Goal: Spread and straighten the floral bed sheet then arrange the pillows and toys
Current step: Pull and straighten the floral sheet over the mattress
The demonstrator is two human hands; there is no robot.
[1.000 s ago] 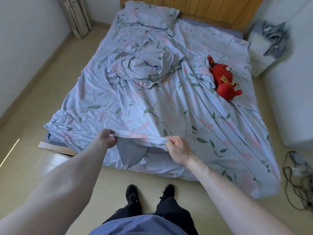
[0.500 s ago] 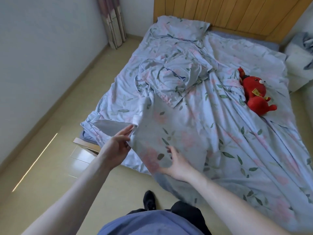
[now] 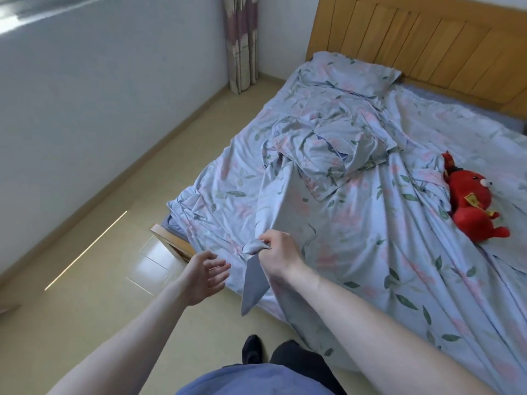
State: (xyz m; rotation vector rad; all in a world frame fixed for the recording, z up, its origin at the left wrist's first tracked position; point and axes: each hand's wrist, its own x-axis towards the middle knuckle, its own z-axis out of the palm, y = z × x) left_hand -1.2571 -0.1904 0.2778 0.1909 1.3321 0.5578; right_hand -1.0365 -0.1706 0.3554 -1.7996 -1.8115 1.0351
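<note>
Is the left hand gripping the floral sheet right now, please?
No, the left hand is open and empty; only the right hand grips the floral sheet.

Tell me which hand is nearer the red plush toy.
Right. The right hand grips the sheet near the bed's foot; the left hand hangs open farther from the red plush toy.
</note>
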